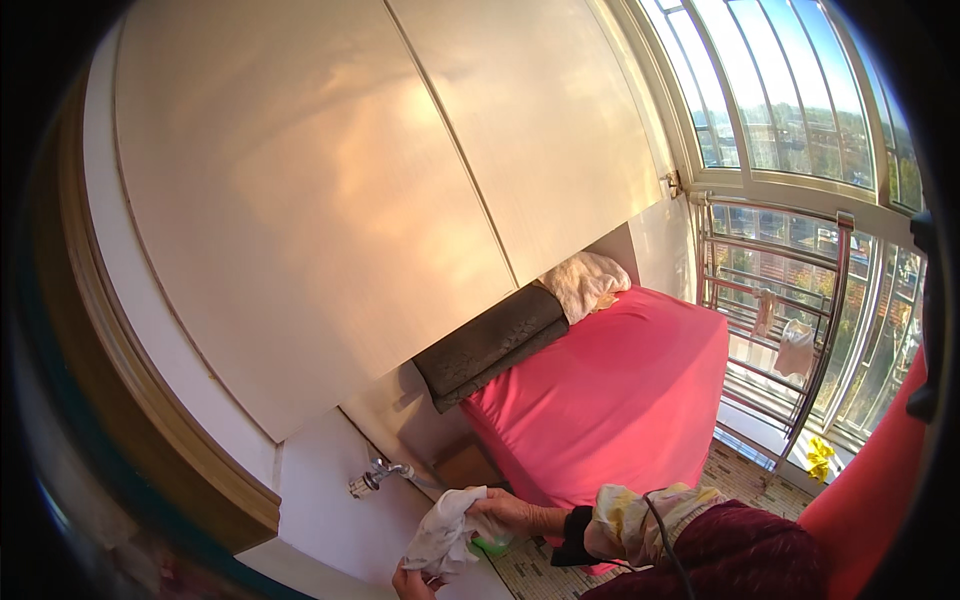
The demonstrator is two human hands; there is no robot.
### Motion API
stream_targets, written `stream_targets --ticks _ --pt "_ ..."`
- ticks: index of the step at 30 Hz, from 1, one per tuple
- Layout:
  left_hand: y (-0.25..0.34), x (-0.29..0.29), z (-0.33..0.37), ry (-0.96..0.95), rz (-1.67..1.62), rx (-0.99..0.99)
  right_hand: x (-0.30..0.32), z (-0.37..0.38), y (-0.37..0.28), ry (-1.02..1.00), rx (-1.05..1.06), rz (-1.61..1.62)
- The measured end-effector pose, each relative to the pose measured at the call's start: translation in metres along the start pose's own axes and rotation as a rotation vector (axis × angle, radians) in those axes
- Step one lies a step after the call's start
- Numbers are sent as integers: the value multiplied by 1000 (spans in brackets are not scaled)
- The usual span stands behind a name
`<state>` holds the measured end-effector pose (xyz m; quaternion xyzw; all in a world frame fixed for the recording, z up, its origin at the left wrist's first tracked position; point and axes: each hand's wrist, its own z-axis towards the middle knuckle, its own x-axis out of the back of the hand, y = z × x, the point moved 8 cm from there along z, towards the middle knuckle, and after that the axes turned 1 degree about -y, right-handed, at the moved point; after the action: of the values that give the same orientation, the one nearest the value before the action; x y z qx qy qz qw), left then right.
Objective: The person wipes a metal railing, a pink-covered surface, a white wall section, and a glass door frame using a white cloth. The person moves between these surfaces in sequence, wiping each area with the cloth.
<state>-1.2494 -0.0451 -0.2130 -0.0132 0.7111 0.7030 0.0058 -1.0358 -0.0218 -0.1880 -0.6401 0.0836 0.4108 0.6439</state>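
A crumpled whitish cloth (445,530) hangs between my two hands near the lower edge. My right hand (503,508) comes in from the right and grips the cloth's upper corner. Lower down, my left hand (412,582) has its fingers closed on the bottom of the cloth; most of that hand is cut off. My right arm wears a dark maroon quilted sleeve (730,550) and a pale patterned oversleeve (640,525). Just below my right hand shows something green (490,545), too hidden to name.
A metal tap (372,478) juts from the white wall on the left. Ahead, a pink cover (610,390) drapes a bulky shape beside a dark rolled mat (495,345). Large cabinet doors (330,200) overhang. A metal rack (775,250) stands by the window.
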Motion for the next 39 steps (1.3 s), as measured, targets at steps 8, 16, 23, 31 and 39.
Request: stream_targets --ticks 8,16,23,31,39 --pt "74 -60 -17 -305 -686 -268 -1 -21 -39 -56 -25 23" --pt "86 -98 -16 -407 -969 -212 -10 -62 -91 -34 129 -45" --pt "66 -128 -8 -460 -1128 -60 8 -89 -68 -153 101 344" --pt "33 -164 -10 -373 -1091 13 54 -124 -5 309 -216 -196" --pt "-26 -163 -17 -590 -752 326 78 -130 -18 474 -28 -602"
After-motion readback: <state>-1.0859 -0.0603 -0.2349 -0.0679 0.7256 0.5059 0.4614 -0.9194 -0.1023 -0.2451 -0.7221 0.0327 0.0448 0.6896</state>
